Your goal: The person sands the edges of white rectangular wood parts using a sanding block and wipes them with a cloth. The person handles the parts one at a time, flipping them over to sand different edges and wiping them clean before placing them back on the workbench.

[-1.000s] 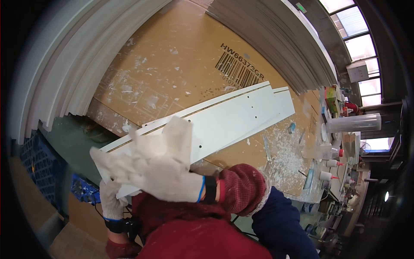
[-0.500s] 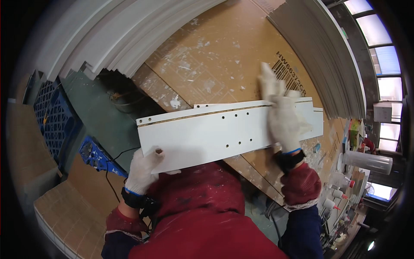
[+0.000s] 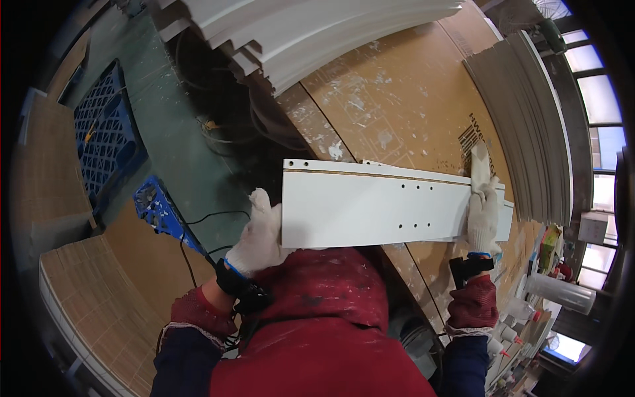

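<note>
A long white board with a narrow groove along its far edge and several small drilled holes lies across in front of me. Beneath it, a second white board peeks out at the right end and far side. My left hand, in a white knit glove, presses its palm to the board's left end, thumb raised and apart; its other fingertips are partly hidden under the board. Gloved alike, my right hand lies across the boards near their right end, fingers stretched toward the far side.
The boards rest partly on a cardboard-covered table with white paint specks; their left part overhangs its edge. Stacked white panels and grey panels stand beyond. At left are a blue pallet, a blue tool-like object and cables.
The boards have shifted right and turned, their left end now farther from me. My left thumb has come off the top face, and my right hand has moved toward the right end.
</note>
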A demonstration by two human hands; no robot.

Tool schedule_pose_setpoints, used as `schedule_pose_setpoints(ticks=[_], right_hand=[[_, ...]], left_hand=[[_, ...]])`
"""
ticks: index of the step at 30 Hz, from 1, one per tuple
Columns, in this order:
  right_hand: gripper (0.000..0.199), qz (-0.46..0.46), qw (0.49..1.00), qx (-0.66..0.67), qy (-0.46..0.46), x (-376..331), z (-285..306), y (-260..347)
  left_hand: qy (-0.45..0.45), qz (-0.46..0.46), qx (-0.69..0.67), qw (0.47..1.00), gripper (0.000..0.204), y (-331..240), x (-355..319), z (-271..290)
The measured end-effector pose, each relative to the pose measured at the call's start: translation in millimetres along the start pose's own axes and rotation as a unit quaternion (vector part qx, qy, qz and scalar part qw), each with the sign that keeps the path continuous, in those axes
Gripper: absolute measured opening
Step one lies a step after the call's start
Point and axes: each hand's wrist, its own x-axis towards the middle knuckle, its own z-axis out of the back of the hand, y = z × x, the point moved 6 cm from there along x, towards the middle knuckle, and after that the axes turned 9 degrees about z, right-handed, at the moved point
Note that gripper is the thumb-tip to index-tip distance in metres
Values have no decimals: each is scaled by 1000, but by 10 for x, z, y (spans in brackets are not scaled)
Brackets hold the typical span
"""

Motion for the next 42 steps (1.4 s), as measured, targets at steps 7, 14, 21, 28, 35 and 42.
schedule_pose_setpoints(ticks=[7, 14, 21, 28, 35, 42], right_hand=[[15, 240, 969, -33, 48, -143, -561, 1960], [26, 355, 822, 200, 398, -626, -847, 3641], [31, 152, 981, 115, 25, -45, -530, 1365], [57, 360, 924, -62, 116, -786, -580, 3041], [56, 342, 939, 21, -30, -509, -413, 1991], [54, 337, 939, -61, -43, -714, -373, 2053]], left_hand=[[-35, -35, 7, 999, 50, 22, -6, -146], [-27, 3, -328, 944, 49, 486, -118, -799], [187, 154, -794, 558, 59, -120, 9, -290], [114, 46, -530, 839, 61, 53, 56, -377], [150, 114, -848, 495, 70, -51, 65, -335], [31, 86, -270, 959, 63, 195, -57, -447]])
